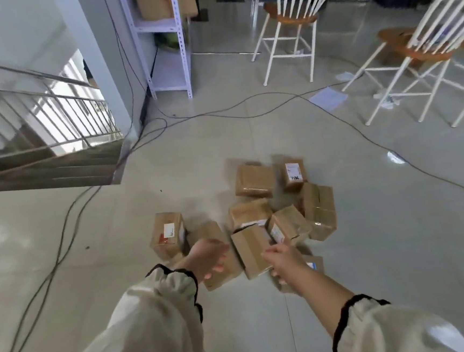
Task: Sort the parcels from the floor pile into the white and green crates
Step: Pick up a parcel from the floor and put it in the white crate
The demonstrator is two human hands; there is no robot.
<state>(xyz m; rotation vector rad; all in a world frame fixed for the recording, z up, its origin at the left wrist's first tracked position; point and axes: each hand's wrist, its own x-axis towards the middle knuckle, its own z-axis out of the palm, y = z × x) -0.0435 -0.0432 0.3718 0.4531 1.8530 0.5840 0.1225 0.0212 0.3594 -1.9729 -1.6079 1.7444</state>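
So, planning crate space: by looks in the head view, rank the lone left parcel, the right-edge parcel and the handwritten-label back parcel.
Largest: right-edge parcel and lone left parcel, alike, unranked.
Smallest: handwritten-label back parcel, though farthest.

Only near-readable text I see is black handwriting, maybe "7176", on the white label [293, 171] of the far parcel [296, 183]; print on the left parcel [168, 234] and mid-pile parcel [287, 224] is too blurred.

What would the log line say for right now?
step: pick | left hand: open, over pile | right hand: at a parcel, grip unclear | crates: not in view
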